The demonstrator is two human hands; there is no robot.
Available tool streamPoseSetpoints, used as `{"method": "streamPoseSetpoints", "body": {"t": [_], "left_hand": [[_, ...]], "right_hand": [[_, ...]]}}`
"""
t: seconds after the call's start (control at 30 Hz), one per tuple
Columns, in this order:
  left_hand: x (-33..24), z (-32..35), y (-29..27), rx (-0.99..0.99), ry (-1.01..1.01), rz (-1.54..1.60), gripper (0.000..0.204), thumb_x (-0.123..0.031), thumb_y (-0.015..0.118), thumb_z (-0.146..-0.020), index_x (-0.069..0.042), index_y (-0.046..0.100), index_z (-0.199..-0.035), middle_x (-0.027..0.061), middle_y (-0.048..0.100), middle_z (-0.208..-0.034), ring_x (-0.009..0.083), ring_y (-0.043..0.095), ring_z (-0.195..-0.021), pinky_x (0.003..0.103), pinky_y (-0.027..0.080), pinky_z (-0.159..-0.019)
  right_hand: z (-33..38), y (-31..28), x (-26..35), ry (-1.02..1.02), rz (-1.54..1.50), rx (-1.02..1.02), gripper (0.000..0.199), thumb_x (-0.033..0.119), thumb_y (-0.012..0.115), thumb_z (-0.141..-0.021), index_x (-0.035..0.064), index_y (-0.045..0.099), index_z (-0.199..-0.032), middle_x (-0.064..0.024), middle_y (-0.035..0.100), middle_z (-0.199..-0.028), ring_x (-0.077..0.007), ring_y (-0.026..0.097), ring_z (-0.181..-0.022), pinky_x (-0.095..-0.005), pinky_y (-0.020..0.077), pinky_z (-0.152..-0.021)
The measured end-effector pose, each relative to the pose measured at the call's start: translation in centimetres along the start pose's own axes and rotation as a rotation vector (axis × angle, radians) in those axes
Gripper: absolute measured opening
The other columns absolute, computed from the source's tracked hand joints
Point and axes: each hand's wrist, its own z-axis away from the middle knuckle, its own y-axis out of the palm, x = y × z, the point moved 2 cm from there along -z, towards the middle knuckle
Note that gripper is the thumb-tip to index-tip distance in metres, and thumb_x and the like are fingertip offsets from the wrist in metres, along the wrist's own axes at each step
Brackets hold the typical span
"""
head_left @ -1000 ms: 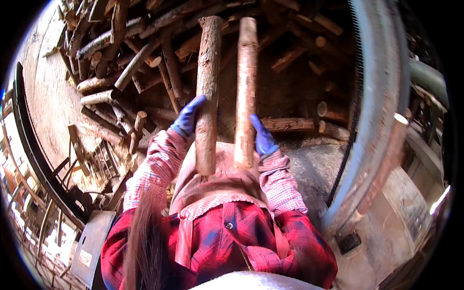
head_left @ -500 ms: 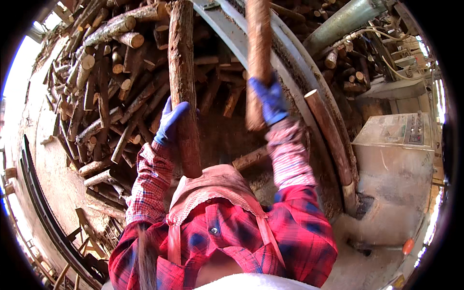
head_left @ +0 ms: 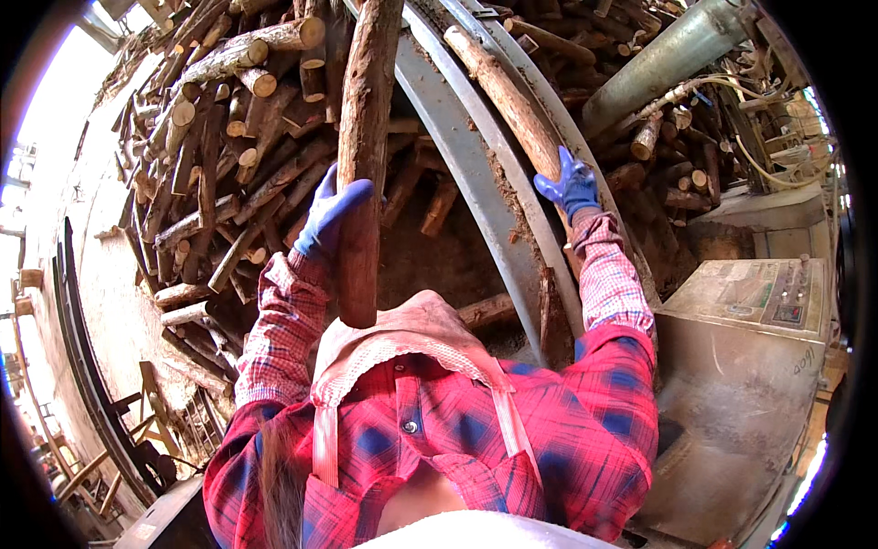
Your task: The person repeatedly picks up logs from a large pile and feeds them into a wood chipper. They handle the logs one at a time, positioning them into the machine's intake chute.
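Head view, wide fisheye, looking down over a red plaid shirt (head_left: 549,439) with pink cuffs at lower centre.

Left hand (head_left: 331,218), in a blue glove, left of centre: fingers curled around a long bark-covered log (head_left: 366,146), thumb side toward the camera. Log held nearly upright, running from the top edge of the frame down to a blunt lower end just above a pinkish cap brim (head_left: 412,334) at centre.

Right hand (head_left: 571,188), also blue-gloved, right of centre: fingers closed on the lower part of a 2nd log (head_left: 503,91). 2nd log slanted from upper centre down toward the right, lying along a curved grey metal rim (head_left: 476,183) that arcs from the top edge down to centre; contact between log and rim likely, not certain.

Background, upper left and centre: large stack of cut logs (head_left: 229,137), round cut ends facing out. Upper right: grey cylinder (head_left: 677,55) and more wood. Right edge: dusty metal cabinet with a control panel (head_left: 750,293).

Lower left: dark curved rail (head_left: 78,366) and wooden frames, strongly bent by the lens.
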Motion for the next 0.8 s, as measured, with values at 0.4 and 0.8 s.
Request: {"method": "streamPoseSetpoints", "body": {"t": [0.4, 0.8], "left_hand": [[-9.7, -8.0, 18.3, 0.355, 0.529, -0.165, 0.068, -0.011, 0.077, -0.075, -0.006, 0.043, -0.133, 0.0068, 0.06, -0.109, 0.0169, 0.058, -0.097, 0.034, 0.051, -0.081], [8.4, -8.0, 14.5, 0.582, -0.61, 0.259, 0.062, -0.04, 0.066, -0.083, 0.005, 0.052, -0.123, 0.0201, 0.065, -0.106, 0.0301, 0.066, -0.093, 0.041, 0.054, -0.084]], "right_hand": [[7.0, -1.1, -3.9, 0.111, 0.064, 0.0, 0.094, 0.062, 0.066, -0.072, 0.0058, 0.038, -0.142, -0.0261, 0.055, -0.126, -0.0399, 0.056, -0.114, -0.0458, 0.0427, -0.1], [17.0, -2.5, 14.0, 0.114, -1.454, -0.097, 0.086, 0.048, 0.066, -0.084, -0.0015, 0.032, -0.144, -0.0153, 0.039, -0.145, -0.0258, 0.036, -0.134, -0.0387, 0.0298, -0.11]]}}
